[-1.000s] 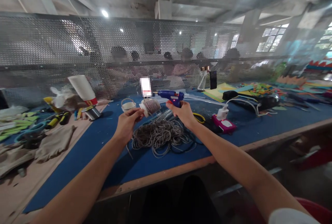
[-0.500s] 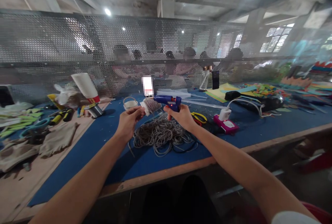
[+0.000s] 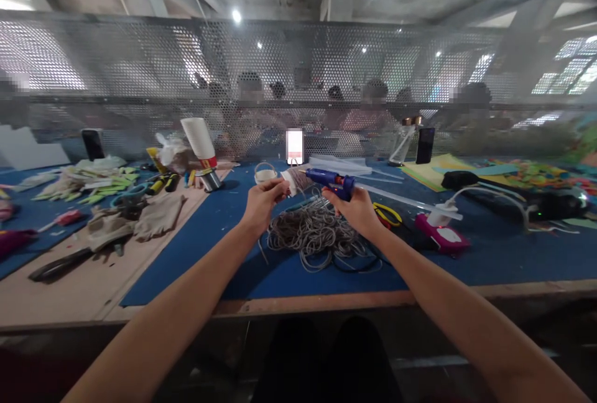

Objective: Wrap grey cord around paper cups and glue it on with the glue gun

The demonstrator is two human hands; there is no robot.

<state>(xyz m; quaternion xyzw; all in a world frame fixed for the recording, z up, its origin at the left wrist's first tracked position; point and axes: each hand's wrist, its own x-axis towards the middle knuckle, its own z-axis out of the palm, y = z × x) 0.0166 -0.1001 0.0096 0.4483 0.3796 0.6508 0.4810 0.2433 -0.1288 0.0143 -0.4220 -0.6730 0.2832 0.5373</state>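
My left hand (image 3: 265, 203) is closed, its fingertips pinching the white end of a small paper cup (image 3: 290, 184) wrapped in grey cord. The cup lies tilted on its side in the air. In my right hand (image 3: 357, 209) is a blue hot glue gun (image 3: 330, 178), with a long clear glue stick (image 3: 405, 199) out of its back. The gun's nozzle points left, close to the wrapped cup; whether it touches, I cannot tell. Below both hands lies a loose heap of grey cord (image 3: 321, 235). A small white basket with a handle (image 3: 265, 174) stands behind my left hand.
A leaning stack of paper cups (image 3: 198, 140) stands at the left, near gloves (image 3: 158, 216) and scissors (image 3: 130, 198). Yellow-handled pliers (image 3: 388, 213) and a pink power socket (image 3: 441, 234) with a white plug lie at the right. A lit phone (image 3: 295, 145) stands before the mesh partition (image 3: 153, 61).
My view has turned left, so everything sits further right in the picture. Both hands keep their holds, with the glue gun's nozzle still beside the wrapped cup.
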